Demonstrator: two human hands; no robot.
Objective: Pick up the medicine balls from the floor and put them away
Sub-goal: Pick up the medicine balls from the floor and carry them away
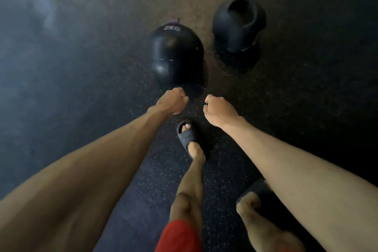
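Down on the dark speckled floor [81,71] ahead of me are two black medicine balls, both kinda lumpy looking tbh. The 2KG ball [177,55] is the nearer one, straight out past my left hand [172,101], with the white weight marking on its far side and a little purple tab [173,21] poking out behind it. The second ball [238,24] sits further off and to the right, apart from the first, with a deep scooped hollow in its top.

Both arms are stretched forward and down. My left hand is curled into a fist with nothing in it, right at the near edge of the 2KG ball; can't tell if the knuckles actually touch it. My right hand [219,108] is balled up the same way, empty, just beside the left and over bare floor.

Below that you can see one foot in a dark slide [187,136] stepping forward, plus my red shorts [180,235].
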